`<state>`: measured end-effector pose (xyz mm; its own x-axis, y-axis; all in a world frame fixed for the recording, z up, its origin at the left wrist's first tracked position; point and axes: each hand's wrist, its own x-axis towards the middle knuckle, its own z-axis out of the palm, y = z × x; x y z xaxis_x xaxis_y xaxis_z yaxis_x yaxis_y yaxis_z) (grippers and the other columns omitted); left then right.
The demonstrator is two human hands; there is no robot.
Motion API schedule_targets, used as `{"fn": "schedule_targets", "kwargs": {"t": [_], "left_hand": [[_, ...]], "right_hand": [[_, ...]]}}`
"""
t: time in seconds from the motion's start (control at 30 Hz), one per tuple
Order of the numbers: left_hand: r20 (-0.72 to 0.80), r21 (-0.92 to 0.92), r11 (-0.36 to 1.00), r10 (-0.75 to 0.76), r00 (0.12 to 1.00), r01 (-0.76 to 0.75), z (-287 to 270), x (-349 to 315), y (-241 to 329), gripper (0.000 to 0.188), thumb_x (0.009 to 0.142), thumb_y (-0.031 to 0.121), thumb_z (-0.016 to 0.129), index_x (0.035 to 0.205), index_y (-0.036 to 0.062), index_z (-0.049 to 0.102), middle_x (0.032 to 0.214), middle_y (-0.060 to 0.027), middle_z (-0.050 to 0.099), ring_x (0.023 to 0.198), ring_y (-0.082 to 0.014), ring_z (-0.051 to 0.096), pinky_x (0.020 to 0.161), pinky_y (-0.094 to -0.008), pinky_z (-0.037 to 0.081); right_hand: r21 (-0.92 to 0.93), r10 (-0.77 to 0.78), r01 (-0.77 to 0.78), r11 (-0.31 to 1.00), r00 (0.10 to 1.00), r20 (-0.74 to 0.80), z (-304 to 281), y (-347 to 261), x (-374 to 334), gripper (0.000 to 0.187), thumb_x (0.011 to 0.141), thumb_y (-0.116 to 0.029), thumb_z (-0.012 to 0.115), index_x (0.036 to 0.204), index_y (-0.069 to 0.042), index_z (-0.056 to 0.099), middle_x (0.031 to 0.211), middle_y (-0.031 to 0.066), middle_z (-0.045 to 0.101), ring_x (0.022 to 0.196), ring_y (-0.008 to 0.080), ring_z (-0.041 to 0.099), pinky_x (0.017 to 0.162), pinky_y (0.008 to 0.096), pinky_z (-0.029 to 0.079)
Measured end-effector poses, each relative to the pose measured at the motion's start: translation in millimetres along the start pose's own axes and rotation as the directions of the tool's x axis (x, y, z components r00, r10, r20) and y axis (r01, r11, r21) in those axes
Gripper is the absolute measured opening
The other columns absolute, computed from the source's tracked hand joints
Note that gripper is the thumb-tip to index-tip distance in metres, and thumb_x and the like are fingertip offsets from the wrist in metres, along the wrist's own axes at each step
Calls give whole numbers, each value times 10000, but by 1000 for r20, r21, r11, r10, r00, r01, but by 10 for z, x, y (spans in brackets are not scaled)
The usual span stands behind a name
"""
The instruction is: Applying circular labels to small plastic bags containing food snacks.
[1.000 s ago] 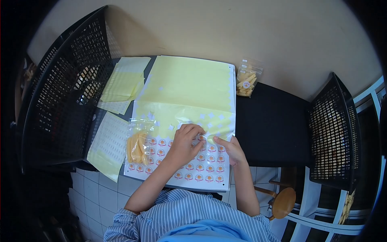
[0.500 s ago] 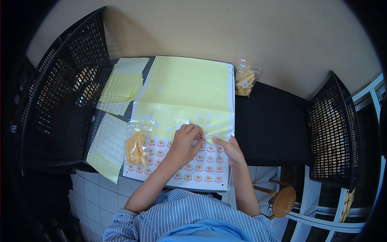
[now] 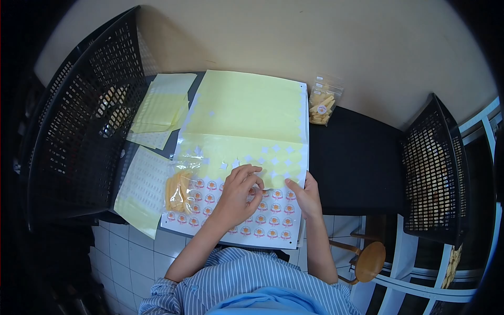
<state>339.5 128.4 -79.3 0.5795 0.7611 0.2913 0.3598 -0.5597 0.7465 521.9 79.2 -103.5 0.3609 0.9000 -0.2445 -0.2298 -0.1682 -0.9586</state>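
Observation:
A large sheet of round stickers (image 3: 241,110) lies over the table, its upper part bare yellow backing and its lower part still carrying rows of small orange-and-pink printed labels. My left hand (image 3: 242,191) rests over the middle of the sheet, fingers curled with thumb and forefinger brought together; what is between them is hidden. At the sheet's right edge my right hand (image 3: 307,197) grips it, thumb on top and fingers at the border. A clear bag of pale yellow sticks (image 3: 179,191) lies on the sheet's left side, left of my left hand.
Yellow and white backing sheets (image 3: 163,105) lie to the left, beside a tall black basket (image 3: 84,131). A labelled bag of yellow sticks (image 3: 322,107) leans at the back wall. Another black basket (image 3: 433,173) with bagged goods stands right; a wooden stool (image 3: 369,262) is below.
My left hand has shifted slightly left and down, away from my right thumb. The right hand has moved a little right, towards the sheet's edge.

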Motion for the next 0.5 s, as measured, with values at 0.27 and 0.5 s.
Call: {"fn": "schedule_targets", "kwargs": {"t": [0.27, 0.5], "left_hand": [[-45, 48, 999, 16, 999, -13, 15, -3, -80, 109, 755, 62, 619, 853, 60, 570, 1161, -111, 526, 1170, -318, 421, 960, -422, 334], [12, -27, 1000, -6, 1000, 6, 79, 191, -196, 112, 761, 91, 618, 863, 63, 582, 1152, -113, 521, 1174, -298, 402, 952, -420, 327]], "right_hand": [[-242, -294, 258, 935, 947, -126, 58, 90, -25, 660, 711, -25, 696, 1264, 54, 345, 1084, 183, 568, 930, 211, 601, 798, 299, 482], [-628, -420, 276, 728, 903, -89, 143, 43, -81, 1021, 572, -123, 825, 1362, 46, 200, 1189, 211, 473, 1068, 261, 533, 875, 349, 459]]}}
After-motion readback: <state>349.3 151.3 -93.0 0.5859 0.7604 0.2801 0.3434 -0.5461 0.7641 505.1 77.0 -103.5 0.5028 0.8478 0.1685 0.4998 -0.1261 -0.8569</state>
